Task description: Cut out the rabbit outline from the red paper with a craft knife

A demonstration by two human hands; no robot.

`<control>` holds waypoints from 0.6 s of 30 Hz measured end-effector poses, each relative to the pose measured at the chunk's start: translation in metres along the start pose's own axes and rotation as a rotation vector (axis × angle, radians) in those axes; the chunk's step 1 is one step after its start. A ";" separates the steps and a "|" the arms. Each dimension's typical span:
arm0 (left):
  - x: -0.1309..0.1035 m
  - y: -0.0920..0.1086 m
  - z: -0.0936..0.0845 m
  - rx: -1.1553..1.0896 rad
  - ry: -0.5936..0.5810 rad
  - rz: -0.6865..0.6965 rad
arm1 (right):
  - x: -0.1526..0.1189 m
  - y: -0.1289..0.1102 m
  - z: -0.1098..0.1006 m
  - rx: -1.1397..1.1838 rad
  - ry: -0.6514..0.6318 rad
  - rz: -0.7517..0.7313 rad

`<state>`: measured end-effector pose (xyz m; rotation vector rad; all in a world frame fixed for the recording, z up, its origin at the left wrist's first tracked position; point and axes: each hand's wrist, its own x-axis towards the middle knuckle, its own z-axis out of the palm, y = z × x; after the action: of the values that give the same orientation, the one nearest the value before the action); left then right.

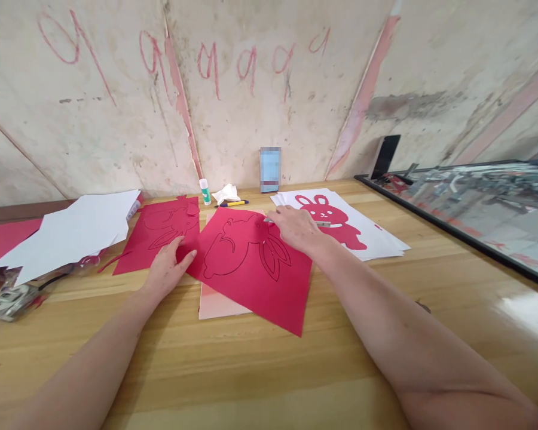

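Note:
A red paper sheet with a rabbit drawn in dark outline lies turned at an angle in front of me. My right hand is closed around a craft knife, its blade tip at the rabbit's head near the sheet's upper edge. My left hand is open, thumb and fingers apart, at the sheet's left corner. Its fingertips reach over a second red sheet with a similar rabbit outline. Under the front sheet, a pale board partly shows.
A glue stick, a crumpled tissue and a yellow-blue pen lie behind the sheets. A phone leans on the wall. Right are white papers bearing a red rabbit cut-out and a black-framed glass panel. White sheets lie left.

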<state>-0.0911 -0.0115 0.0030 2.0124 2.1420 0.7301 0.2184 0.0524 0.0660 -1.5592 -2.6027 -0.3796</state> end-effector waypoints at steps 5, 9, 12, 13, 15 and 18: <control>-0.001 0.002 0.001 -0.269 -0.009 -0.004 | -0.003 0.011 -0.004 -0.012 0.155 -0.011; 0.001 0.002 -0.001 -0.525 -0.033 -0.035 | -0.004 0.014 -0.002 -0.010 0.254 -0.012; 0.002 0.005 -0.004 -0.743 -0.115 -0.089 | -0.002 0.014 0.001 -0.036 0.286 -0.011; 0.002 0.006 -0.006 -0.819 -0.143 -0.122 | -0.002 0.014 0.002 -0.041 0.299 -0.012; 0.000 0.011 -0.009 -0.944 -0.204 -0.198 | -0.002 0.012 0.003 -0.044 0.332 -0.020; -0.004 0.019 -0.014 -1.020 -0.353 -0.266 | -0.001 0.009 0.005 -0.040 0.382 -0.032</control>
<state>-0.0787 -0.0189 0.0220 1.1698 1.3383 1.0270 0.2275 0.0566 0.0625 -1.3028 -2.3385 -0.6630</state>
